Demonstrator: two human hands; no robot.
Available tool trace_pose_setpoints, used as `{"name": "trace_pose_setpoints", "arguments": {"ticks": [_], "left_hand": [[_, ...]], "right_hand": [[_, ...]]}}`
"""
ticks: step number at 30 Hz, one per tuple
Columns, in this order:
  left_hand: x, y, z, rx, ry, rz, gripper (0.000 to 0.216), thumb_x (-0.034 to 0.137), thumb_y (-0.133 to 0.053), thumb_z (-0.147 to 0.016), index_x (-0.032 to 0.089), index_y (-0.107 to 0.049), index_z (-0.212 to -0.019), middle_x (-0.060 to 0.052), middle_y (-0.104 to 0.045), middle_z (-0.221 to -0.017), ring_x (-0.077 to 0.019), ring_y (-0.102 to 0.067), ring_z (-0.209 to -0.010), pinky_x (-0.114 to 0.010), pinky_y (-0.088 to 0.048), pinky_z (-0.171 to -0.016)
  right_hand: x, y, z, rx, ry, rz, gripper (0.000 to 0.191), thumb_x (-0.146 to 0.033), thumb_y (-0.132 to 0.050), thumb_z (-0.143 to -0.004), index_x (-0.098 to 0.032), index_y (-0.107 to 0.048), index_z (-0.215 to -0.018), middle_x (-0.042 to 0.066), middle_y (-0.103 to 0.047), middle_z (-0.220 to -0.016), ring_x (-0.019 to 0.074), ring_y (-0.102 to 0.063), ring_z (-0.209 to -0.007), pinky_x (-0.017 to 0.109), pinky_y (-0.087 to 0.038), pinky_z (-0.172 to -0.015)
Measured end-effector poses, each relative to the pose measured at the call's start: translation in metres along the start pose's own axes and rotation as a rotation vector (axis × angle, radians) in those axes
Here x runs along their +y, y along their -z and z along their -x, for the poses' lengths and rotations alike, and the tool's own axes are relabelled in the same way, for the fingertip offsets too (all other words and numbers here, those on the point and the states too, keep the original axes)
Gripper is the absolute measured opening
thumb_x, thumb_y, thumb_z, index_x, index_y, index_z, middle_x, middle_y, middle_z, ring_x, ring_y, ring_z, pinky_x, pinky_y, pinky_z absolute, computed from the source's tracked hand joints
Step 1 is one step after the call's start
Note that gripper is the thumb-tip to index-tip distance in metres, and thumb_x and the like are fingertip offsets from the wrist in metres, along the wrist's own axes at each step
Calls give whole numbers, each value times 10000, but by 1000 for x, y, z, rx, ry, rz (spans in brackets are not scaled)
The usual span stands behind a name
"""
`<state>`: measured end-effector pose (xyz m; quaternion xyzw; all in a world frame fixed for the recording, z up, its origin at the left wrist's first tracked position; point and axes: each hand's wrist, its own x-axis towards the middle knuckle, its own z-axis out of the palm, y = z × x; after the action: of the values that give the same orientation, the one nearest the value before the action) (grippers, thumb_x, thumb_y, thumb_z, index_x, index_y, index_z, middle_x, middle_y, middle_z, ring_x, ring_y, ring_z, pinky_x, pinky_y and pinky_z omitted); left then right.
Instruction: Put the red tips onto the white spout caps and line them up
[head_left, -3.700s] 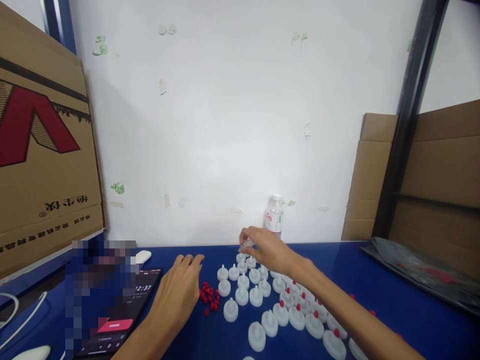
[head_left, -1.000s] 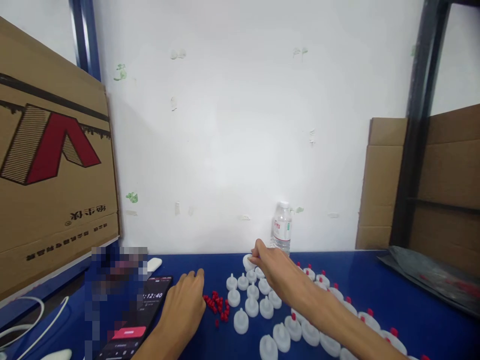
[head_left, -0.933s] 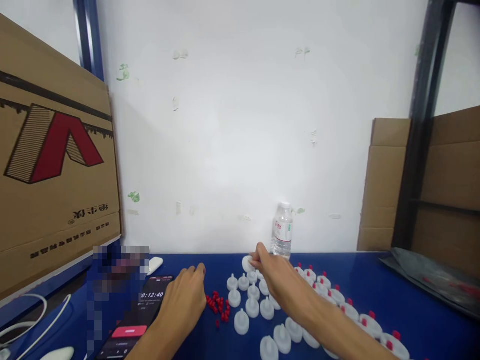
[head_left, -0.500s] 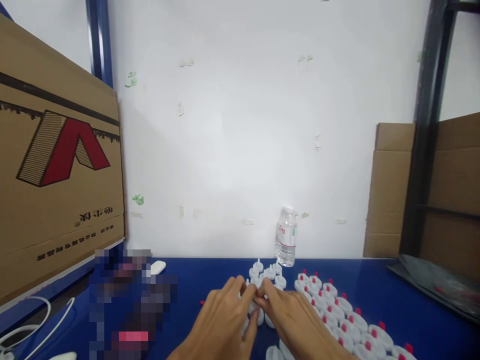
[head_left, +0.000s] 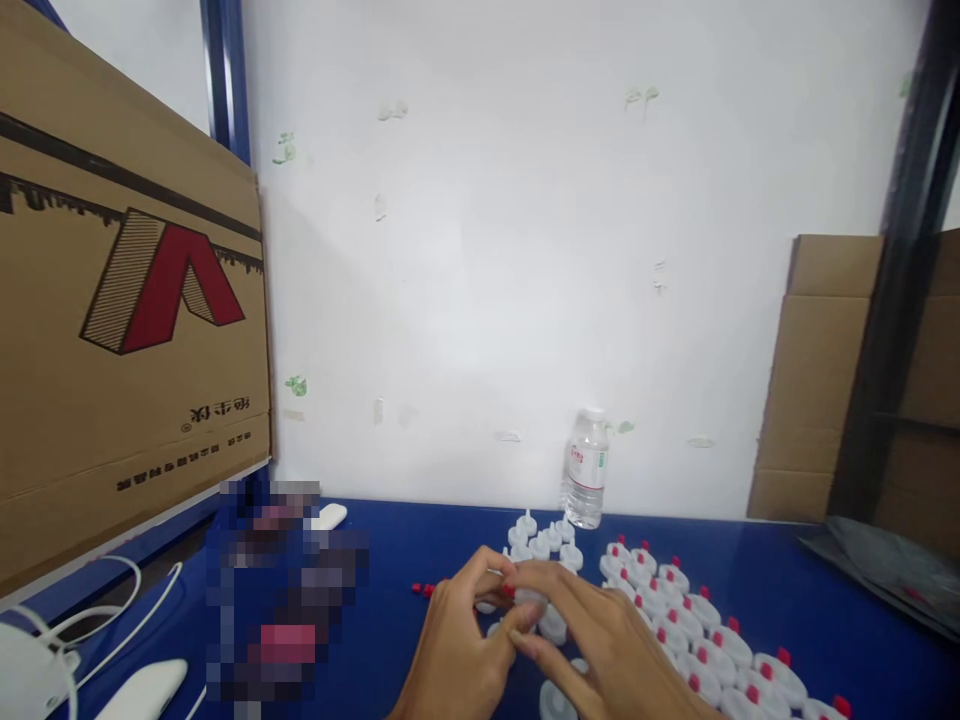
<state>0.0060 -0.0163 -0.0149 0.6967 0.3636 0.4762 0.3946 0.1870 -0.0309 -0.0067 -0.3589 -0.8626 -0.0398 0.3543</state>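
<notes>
My left hand (head_left: 469, 635) and my right hand (head_left: 596, 630) meet at the table's front middle. Fingers of both are closed around a white nozzle cap (head_left: 529, 596) with a small red tip (head_left: 509, 591) at its left end; the fingers partly hide it. Behind and under my hands stand several white nozzle caps (head_left: 538, 547) with bare spouts. Small red tips (head_left: 425, 590) lie on the table just left of my left hand. Beside my right hand, rows of white nozzle caps (head_left: 705, 660) carry red tips on their spouts.
A water bottle (head_left: 587, 470) stands against the white wall. A large cardboard box (head_left: 150, 400) rises at the left, above white cables (head_left: 112, 620) and a white device (head_left: 146, 690). A grey plastic bag (head_left: 885, 570) lies at the right, near folded cardboard (head_left: 814, 390).
My view has shifted slightly left. My hands have turned, with my right fingers now spread over the nozzle cap, and its red tip shows. More red tips on the table are visible.
</notes>
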Motion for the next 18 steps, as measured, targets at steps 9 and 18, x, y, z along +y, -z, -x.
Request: {"name": "trace_pose_setpoints", "arguments": {"ticks": [9,18], "left_hand": [[-11,6,-3,-53,43,-44,317,517,-514,-975,221,-510,-859,48,-627,-671,-108,-576,-569,-201,-408,-562],[-4,24,-6,-2,-363,-868,357,278,-296,-1044,230,-582,-835,-20,-610,-821,-169,-560,-703,-275,-312,-595]], "right_hand": [[6,-9,-1,-11,65,-5,408,-333,-514,-1030,-305,-436,-1429,25,-707,-1249,165,-703,-1079,264,-576,-889],[8,-6,-3,133,100,113,367,-291,-551,-1006,-219,-516,-1364,78,-731,-1181,214,-697,-1043,356,-572,-912]]}}
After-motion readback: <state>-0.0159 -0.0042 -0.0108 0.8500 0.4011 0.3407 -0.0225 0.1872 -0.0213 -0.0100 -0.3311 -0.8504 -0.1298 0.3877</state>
